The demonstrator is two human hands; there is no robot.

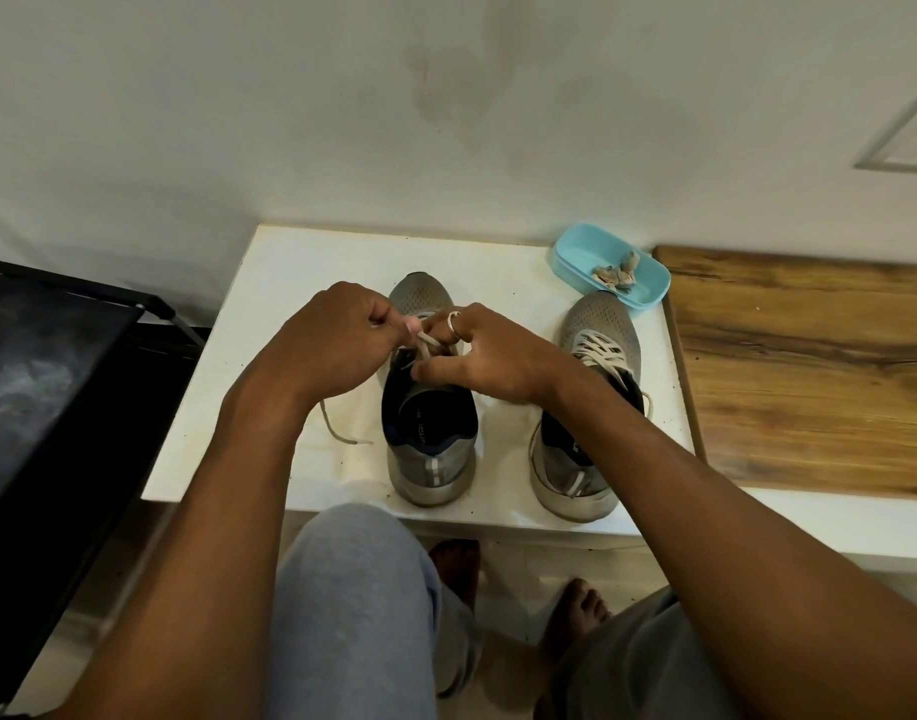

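Against a pale wall, the white desk carries two grey shoes. The right-edge shoe looks laced. On the middle shoe, left hand and right hand both pinch the lace, and the lacing seems unfinished.

Far side closed by pale wall, marked at centre by dark smudged stain. Pale frame outline seen on wall, far right. White table set against wall. Wooden board laid just right of it. Black rack placed left. Pale floor glimpsed under table, near. Scene lit softly, evenly.
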